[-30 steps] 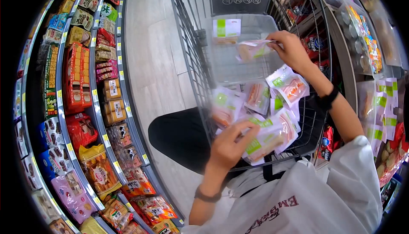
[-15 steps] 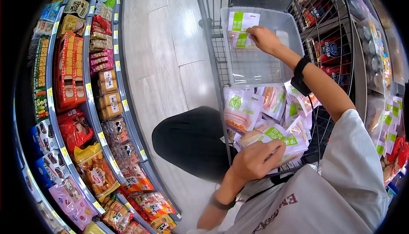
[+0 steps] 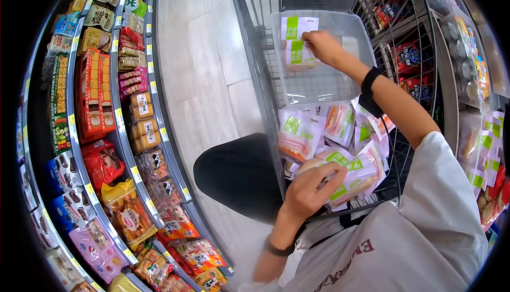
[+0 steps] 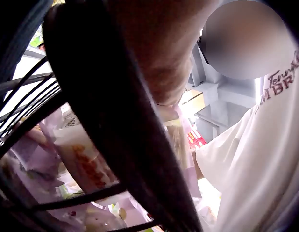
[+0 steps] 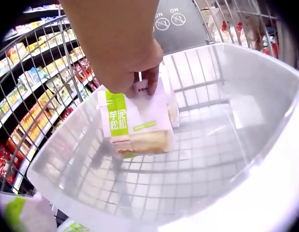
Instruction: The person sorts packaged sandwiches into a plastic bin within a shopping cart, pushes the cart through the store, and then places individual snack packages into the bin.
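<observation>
In the head view my right hand [image 3: 325,47] pinches the top edge of a white packet with a green label [image 3: 298,55], inside the clear plastic bin [image 3: 319,90]. Another such packet [image 3: 292,25] stands just behind it. The right wrist view shows the pinched packet [image 5: 140,121] upright, a filled roll visible at its bottom. My left hand [image 3: 313,188] has its fingers curled over a packet [image 3: 353,172] on the pile in the cart's near part. Its grip is partly hidden; in the left wrist view a dark band covers much of the scene.
The wire shopping cart [image 3: 425,42] surrounds bin and pile. Shelves of snacks [image 3: 98,95] run along the left, beyond the grey floor [image 3: 199,69]. A dark-clothed knee [image 3: 239,178] is beside the cart. More packaged goods [image 3: 481,148] hang at the right.
Over the last second my right hand has carried the packet leftward to the one standing in the bin, turning it upright. My left hand has moved right, staying over the pile.
</observation>
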`<state>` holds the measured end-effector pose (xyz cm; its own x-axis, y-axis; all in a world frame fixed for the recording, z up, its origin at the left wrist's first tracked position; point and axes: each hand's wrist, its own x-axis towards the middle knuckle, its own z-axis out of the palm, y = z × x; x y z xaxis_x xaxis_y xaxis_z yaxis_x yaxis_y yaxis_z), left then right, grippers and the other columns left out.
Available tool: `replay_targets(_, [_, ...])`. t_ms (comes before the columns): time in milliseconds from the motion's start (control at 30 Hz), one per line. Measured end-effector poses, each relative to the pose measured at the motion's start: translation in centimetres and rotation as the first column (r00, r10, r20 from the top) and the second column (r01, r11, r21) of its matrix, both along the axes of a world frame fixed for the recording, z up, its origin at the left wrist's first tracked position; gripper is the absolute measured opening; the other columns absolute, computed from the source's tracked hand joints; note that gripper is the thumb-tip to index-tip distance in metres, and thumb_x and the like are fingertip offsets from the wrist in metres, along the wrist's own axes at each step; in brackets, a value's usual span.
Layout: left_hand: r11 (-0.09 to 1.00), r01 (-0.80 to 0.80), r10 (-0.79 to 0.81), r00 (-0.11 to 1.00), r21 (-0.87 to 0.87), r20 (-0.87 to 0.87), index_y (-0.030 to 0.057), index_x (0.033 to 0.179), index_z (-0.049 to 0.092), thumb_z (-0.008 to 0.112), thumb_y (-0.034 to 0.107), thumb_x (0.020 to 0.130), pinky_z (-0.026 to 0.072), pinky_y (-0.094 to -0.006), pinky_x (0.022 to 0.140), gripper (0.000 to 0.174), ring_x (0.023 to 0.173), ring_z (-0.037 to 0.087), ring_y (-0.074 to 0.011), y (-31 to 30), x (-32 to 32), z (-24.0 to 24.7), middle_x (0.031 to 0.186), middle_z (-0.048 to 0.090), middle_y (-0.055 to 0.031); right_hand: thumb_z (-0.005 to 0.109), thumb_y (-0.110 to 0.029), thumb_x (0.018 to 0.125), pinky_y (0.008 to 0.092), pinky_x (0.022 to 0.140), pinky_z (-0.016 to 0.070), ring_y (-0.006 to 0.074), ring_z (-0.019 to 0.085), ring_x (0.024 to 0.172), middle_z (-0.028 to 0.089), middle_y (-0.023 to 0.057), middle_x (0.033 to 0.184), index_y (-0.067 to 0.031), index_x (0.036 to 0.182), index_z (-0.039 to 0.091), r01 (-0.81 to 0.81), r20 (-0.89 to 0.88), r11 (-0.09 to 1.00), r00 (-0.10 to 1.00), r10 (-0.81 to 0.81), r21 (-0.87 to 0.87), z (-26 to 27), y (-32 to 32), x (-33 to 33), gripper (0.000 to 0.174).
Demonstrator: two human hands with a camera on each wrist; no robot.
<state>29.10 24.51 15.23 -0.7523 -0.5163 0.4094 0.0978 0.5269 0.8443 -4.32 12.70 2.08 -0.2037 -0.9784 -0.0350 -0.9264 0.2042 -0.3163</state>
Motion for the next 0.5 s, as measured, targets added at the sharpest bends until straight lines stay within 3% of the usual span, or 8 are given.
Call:
replay_targets(133, [0.999,-0.025,0.026,1.000,0.034,-0.018,-0.0007,0.104,0.071,0.068,0.002,0.073,0.0526,-0.0378,0.076,0.031,0.080,0.065,-0.0242,-0.1,0.0,0.0,0.099,0.066,-0.0113,0.064,-0.003,0.082,0.0471,0.087,0.0503,0.0414,0.060,0.102,0.061,0.0192,0.109,-0.0055,0.113,0.058,0.049,0.151,0.979,0.988,-0.018,-0.198,-1.1,0.0,0.6,0.032])
replay_targets(200, [0.999,-0.050,0.048,0.996,0.023,0.073,0.0041,0.102,0.074,0.071,-0.004,0.076,0.0558,-0.0275,0.066,0.027,0.083,0.069,-0.0221,-0.1,0.1,0.3,0.097,0.067,-0.0085,0.067,-0.001,0.081,0.0451,0.089,0.0497,0.0413,0.059,0.104,0.059,0.0192,0.115,-0.0057,0.116,0.055,0.087,0.213,0.951,0.977,-0.023,-0.297,-1.0,0.2,0.8,0.038])
replay_targets(267, [0.995,-0.096,0.093,0.993,0.041,0.070,0.0039,0.100,0.075,0.070,-0.006,0.075,0.0552,-0.0276,0.066,0.027,0.080,0.069,-0.0216,-0.1,0.0,0.3,0.095,0.067,-0.0089,0.068,0.003,0.078,0.0440,0.094,0.0485,0.0412,0.056,0.110,0.053,0.0188,0.122,-0.0065,0.120,0.051,-0.041,0.033,0.925,0.998,0.057,-0.377,0.0,0.3,0.0,0.047])
replay_targets(300, [0.989,-0.135,0.132,0.989,0.052,0.062,0.0037,0.098,0.075,0.070,-0.008,0.074,0.0547,-0.0277,0.066,0.028,0.078,0.068,-0.0210,-0.1,-0.1,0.3,0.094,0.067,-0.0092,0.068,-0.002,0.083,0.0406,0.093,0.0496,0.0351,0.060,0.107,0.058,0.0170,0.119,-0.0044,0.117,0.055,-0.040,0.007,0.934,0.999,0.045,-0.354,1.5,0.4,0.1,0.037])
replay_targets(333, [0.990,-0.125,0.121,0.991,0.062,0.065,0.0037,0.098,0.075,0.070,-0.008,0.074,0.0547,-0.0277,0.066,0.028,0.078,0.068,-0.0210,-0.1,-0.2,0.2,0.094,0.067,-0.0092,0.068,-0.002,0.083,0.0406,0.093,0.0496,0.0351,0.060,0.107,0.058,0.0170,0.119,-0.0044,0.117,0.055,-0.029,0.009,0.938,0.999,0.035,-0.345,3.2,0.5,0.1,0.037])
replay_targets(400, [0.967,-0.249,0.245,0.967,0.050,0.073,0.0052,0.101,0.074,0.069,-0.009,0.075,0.0522,-0.0294,0.062,0.029,0.075,0.065,-0.0191,-0.2,-0.4,0.3,0.098,0.067,-0.0063,0.069,-0.013,0.088,0.0370,0.091,0.0507,0.0255,0.063,0.103,0.062,0.0140,0.120,-0.0038,0.115,0.059,-0.061,0.440,0.983,0.898,-0.021,0.172,7.0,0.4,0.2,0.029])
replay_targets(433, [0.946,-0.302,0.298,0.953,0.115,0.050,0.0061,0.096,0.075,0.072,-0.009,0.073,0.0517,-0.0295,0.062,0.028,0.072,0.065,-0.0179,-0.1,-0.7,0.1,0.096,0.068,-0.0050,0.069,-0.026,0.092,0.0341,0.089,0.0515,0.0191,0.063,0.101,0.064,0.0116,0.122,-0.0030,0.118,0.062,-0.192,0.574,0.948,0.819,0.013,0.252,10.4,1.4,1.5,0.036])
replay_targets(500, [0.937,-0.318,0.312,0.948,0.146,0.067,0.0026,0.091,0.073,0.072,-0.010,0.073,0.0521,-0.0289,0.065,0.022,0.074,0.065,-0.0186,-0.3,-0.8,0.2,0.093,0.068,-0.0082,0.072,-0.035,0.090,0.0342,0.089,0.0520,0.0194,0.064,0.102,0.063,0.0120,0.124,-0.0029,0.126,0.059,-0.405,0.818,0.870,0.575,0.004,0.281,15.1,4.3,3.7,0.050])
